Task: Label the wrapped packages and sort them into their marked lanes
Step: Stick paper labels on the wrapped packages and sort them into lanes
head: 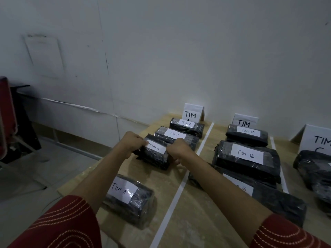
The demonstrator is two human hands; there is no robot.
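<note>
A black wrapped package labelled "TIM A" [155, 156] lies in the left lane of the wooden table [180, 212]. My left hand [131, 143] grips its left end and my right hand [177, 152] grips its right end. Two more "TIM A" packages [176, 136] [187, 127] lie behind it, toward the "TIM A" tent card [192, 113]. A fourth "TIM A" package [130, 197] rests near the front, under my left forearm. The middle lane holds three "TIM B" packages [248, 158] [247, 134] [259, 197] before a "TIM" card [245, 120].
White tape strips [179, 190] [281, 169] divide the lanes. At the right edge a "TIM C" card [318, 140] stands behind a further black package [315, 169]. A white wall runs close behind the table. A red chair [7, 115] and floor lie to the left.
</note>
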